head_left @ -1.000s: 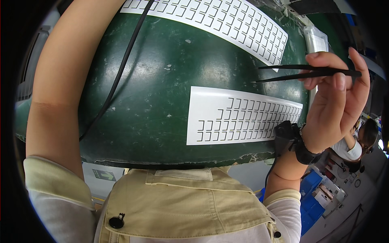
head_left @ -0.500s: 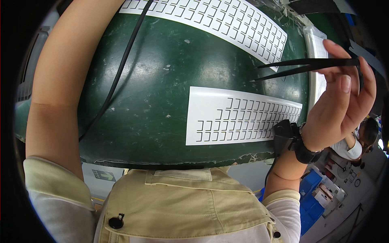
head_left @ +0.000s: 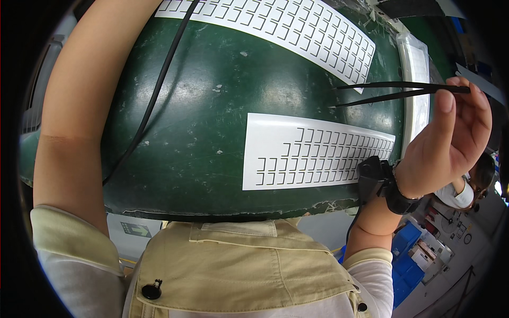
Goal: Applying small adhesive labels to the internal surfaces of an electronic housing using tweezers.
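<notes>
Black tweezers [head_left: 397,85] are held in my right hand [head_left: 448,132] at the right of the table, gripped near their joined end. Their two prongs are apart, pointing left with nothing between the tips. My thumb rises beside the lower prong and the other fingers curl round the back end. Below the tips lies a white sheet [head_left: 318,159] with rows of black bracket-shaped marks. A second such sheet [head_left: 286,26] runs along the far side of the table. My left forearm reaches up the left side; that hand is beyond the top edge.
A black cable [head_left: 156,95] crosses the green tabletop [head_left: 185,175] beside my left forearm. On my right wrist is a black strapped device [head_left: 374,177], partly over the near sheet's end. A white plastic-wrapped stack [head_left: 416,63] stands at the table's right edge. Another person [head_left: 461,193] is farther right.
My right fingers have shifted on the tweezers: the raised finger has curled in behind them and the thumb has moved up to the prongs. The tweezers' back end has dipped slightly. The sheets stay put.
</notes>
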A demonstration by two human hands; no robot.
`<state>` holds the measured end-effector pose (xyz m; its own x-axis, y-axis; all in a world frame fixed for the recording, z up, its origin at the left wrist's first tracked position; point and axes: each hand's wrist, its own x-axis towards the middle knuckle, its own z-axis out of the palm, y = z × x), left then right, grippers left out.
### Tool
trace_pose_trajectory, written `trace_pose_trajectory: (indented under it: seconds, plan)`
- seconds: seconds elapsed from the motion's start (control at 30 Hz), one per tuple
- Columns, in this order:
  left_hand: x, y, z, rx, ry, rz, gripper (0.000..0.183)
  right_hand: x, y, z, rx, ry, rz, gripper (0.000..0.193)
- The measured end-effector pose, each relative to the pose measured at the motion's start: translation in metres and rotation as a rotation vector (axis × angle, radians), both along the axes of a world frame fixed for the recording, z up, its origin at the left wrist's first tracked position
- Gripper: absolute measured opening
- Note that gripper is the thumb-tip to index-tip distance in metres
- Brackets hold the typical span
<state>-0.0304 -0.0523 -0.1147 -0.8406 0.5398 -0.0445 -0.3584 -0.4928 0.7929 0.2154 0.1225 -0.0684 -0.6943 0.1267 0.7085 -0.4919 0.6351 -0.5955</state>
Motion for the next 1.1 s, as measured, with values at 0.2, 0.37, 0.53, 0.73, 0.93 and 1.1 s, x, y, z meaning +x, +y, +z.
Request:
trace_pose_trajectory:
  seconds: [0.2,0.37,0.53,0.73,0.93,1.1]
  plan:
    - [0.001,-0.001,0.000,-0.009,-0.003,0.013,0.026,0.000,-0.001,0.001,0.086,-0.014,0.019,0.028]
    - [0.001,-0.001,0.000,-0.005,-0.010,0.014,0.026,0.001,0.000,0.003,0.163,-0.021,0.031,0.032]
    - [0.001,-0.002,0.000,-0.001,-0.006,0.006,0.026,0.007,0.002,0.001,0.166,-0.021,0.057,0.035]
    - [0.001,-0.002,-0.001,0.006,0.001,0.006,0.026,0.007,-0.002,0.004,0.252,-0.025,0.153,0.040]
    - [0.000,-0.003,-0.003,0.021,-0.014,-0.004,0.025,0.008,0.010,0.014,0.373,-0.113,0.370,0.047]
    - [0.000,-0.003,-0.004,0.011,-0.009,0.002,0.025,0.005,0.011,0.015,0.353,-0.129,0.542,0.051]
